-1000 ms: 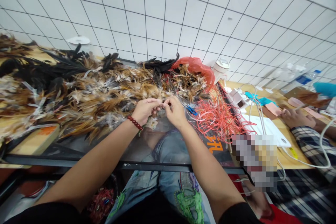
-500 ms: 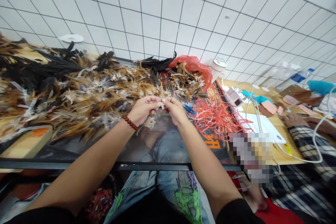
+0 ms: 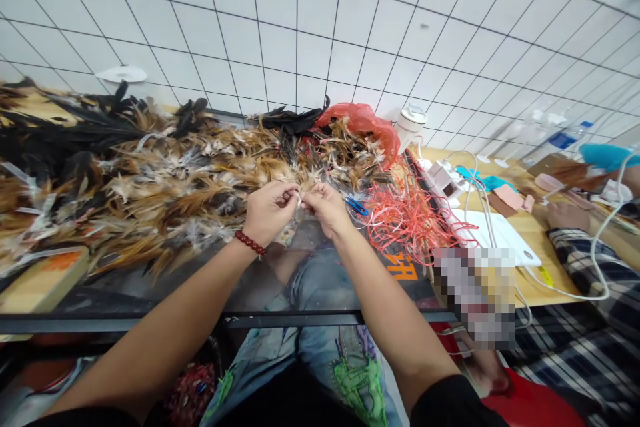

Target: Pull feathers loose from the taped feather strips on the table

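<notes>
My left hand (image 3: 270, 210), with a red bead bracelet (image 3: 249, 243) at the wrist, and my right hand (image 3: 326, 208) meet at the fingertips above a glass tabletop (image 3: 200, 287). Both pinch a small pale item, possibly a feather quill or strip, too small to name. Directly behind them lies a wide heap of brown, black and white feathers (image 3: 150, 173). A tangle of red bands (image 3: 410, 217) and small blue scissors (image 3: 356, 205) lie just right of my right hand.
A red plastic bag (image 3: 367, 123) and a white cup (image 3: 411, 123) stand at the back by the tiled wall. On the right, another person's hand (image 3: 563, 217) and plaid sleeve rest on a wooden table with white cables (image 3: 590, 260), a white board and bottles.
Both hands stay pinched together at the same spot with small finger movements. The view has drifted slightly, and the other person's hand on the right has shifted a little.
</notes>
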Action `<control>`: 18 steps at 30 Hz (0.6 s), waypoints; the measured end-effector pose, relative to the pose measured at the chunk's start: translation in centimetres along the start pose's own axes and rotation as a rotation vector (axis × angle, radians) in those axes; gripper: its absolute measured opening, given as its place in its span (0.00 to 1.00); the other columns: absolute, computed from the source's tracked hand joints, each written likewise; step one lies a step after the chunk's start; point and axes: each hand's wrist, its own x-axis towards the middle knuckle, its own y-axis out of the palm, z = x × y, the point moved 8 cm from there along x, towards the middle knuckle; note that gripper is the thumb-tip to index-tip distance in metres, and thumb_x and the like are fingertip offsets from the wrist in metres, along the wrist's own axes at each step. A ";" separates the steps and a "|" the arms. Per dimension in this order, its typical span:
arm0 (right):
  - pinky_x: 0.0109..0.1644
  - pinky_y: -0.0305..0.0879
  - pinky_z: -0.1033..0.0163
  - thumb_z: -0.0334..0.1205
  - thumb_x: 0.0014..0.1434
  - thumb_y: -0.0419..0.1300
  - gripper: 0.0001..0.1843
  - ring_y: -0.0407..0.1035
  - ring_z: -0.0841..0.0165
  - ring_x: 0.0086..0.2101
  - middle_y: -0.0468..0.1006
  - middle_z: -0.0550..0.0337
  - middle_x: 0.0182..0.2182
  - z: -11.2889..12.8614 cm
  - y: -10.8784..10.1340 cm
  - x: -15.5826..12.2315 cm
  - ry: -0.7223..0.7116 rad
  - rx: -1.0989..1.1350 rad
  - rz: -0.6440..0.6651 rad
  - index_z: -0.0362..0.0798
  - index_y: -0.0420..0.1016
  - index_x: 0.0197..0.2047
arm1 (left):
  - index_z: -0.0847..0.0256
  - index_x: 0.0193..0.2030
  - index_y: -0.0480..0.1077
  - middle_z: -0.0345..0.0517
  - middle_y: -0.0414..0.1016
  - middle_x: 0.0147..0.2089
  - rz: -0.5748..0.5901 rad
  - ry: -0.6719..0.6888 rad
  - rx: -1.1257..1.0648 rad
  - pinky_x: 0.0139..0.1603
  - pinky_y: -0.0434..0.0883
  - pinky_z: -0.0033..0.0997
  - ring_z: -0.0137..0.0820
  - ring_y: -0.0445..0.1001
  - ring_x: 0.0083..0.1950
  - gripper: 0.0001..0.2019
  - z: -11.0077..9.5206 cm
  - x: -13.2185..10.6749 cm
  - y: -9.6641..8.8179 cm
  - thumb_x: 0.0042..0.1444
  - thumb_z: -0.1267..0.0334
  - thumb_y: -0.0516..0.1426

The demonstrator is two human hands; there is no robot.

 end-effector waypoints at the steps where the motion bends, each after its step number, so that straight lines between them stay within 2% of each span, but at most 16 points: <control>1: 0.24 0.60 0.72 0.43 0.37 0.72 0.22 0.67 0.76 0.21 0.73 0.70 0.19 -0.1 0.1 -0.1 0.009 0.018 -0.006 0.49 0.63 0.31 | 0.58 0.31 0.78 0.45 0.77 0.35 -0.009 0.016 0.005 0.41 0.69 0.27 0.31 0.73 0.36 0.05 -0.1 0.0 -0.2 0.44 0.67 0.62; 6: 0.24 0.59 0.71 0.42 0.42 0.69 0.22 0.65 0.76 0.21 0.70 0.71 0.21 -1.0 -0.2 0.1 0.015 -0.014 -0.086 0.50 0.60 0.36 | 0.57 0.31 0.78 0.46 0.78 0.37 0.005 0.119 -0.007 0.49 0.69 0.30 0.34 0.74 0.42 0.03 -0.8 -0.3 -0.3 0.48 0.66 0.61; 8: 0.25 0.60 0.71 0.40 0.42 0.69 0.24 0.64 0.76 0.22 0.70 0.70 0.25 -0.3 -1.1 0.1 -0.104 -0.144 -0.177 0.50 0.61 0.39 | 0.57 0.32 0.78 0.46 0.78 0.37 0.011 0.127 0.005 0.49 0.68 0.30 0.33 0.74 0.41 0.04 -0.8 -0.4 -0.1 0.49 0.66 0.61; 10: 0.30 0.63 0.69 0.37 0.43 0.68 0.27 0.64 0.76 0.25 0.72 0.64 0.35 1.4 -1.4 -0.3 -0.289 -0.317 -0.234 0.50 0.63 0.45 | 0.57 0.32 0.78 0.45 0.78 0.36 -0.003 0.099 0.014 0.47 0.69 0.29 0.32 0.74 0.39 0.04 -0.5 -0.4 -0.2 0.50 0.66 0.61; 13: 0.41 0.68 0.64 0.35 0.50 0.62 0.25 0.66 0.73 0.31 0.72 0.56 0.47 3.8 -0.3 -1.4 -0.519 -0.542 -0.158 0.52 0.67 0.52 | 0.58 0.32 0.78 0.44 0.78 0.35 -0.027 0.044 0.004 0.44 0.69 0.28 0.31 0.74 0.37 0.04 0.0 -0.3 -0.2 0.49 0.65 0.61; 16: 0.49 0.67 0.61 0.36 0.55 0.58 0.19 0.70 0.70 0.36 0.76 0.57 0.44 4.4 1.0 -2.1 -0.575 -0.581 -0.028 0.53 0.72 0.51 | 0.59 0.32 0.78 0.44 0.79 0.34 -0.038 -0.006 -0.035 0.42 0.70 0.27 0.30 0.75 0.35 0.05 0.7 -0.2 -0.1 0.48 0.65 0.62; 18: 0.48 0.68 0.61 0.38 0.56 0.57 0.14 0.71 0.69 0.37 0.79 0.58 0.39 4.0 1.1 -1.9 -0.531 -0.549 0.000 0.50 0.75 0.47 | 0.61 0.32 0.78 0.44 0.79 0.32 -0.033 -0.030 -0.075 0.39 0.70 0.26 0.29 0.75 0.33 0.05 1.2 0.0 0.1 0.48 0.64 0.61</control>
